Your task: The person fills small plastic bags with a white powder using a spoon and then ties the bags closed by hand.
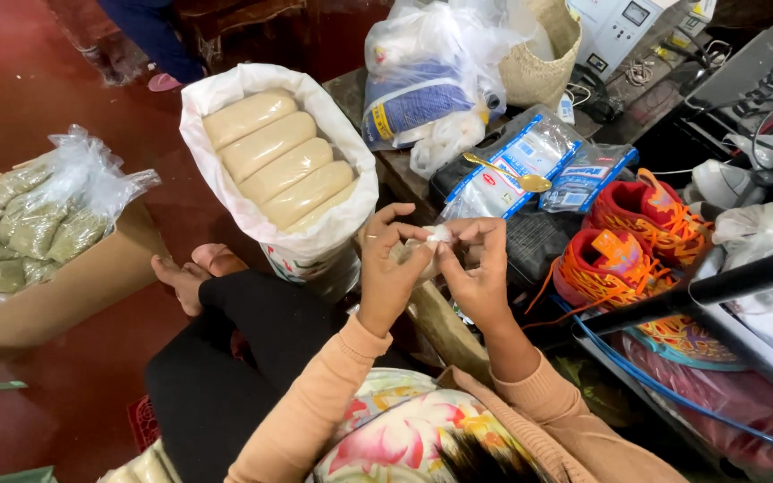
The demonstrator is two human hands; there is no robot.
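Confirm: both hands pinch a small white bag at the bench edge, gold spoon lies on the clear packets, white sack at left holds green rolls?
Not quite. In the head view the white sack holds pale cream rolls, not green. Both hands, left and right, pinch the small white bag; the gold spoon lies on the clear packets.

A white sack (225, 192) of pale rolled packets (281, 168) stands centre. A cardboard box (64, 286) with green-filled bags (33, 224) sits left. Clear blue-printed pouches (516, 161) lie on the table (404, 179), below a blue-and-white bag (413, 103).

Rolls (281, 167) in sack (351, 210), left of shoes (624, 241)
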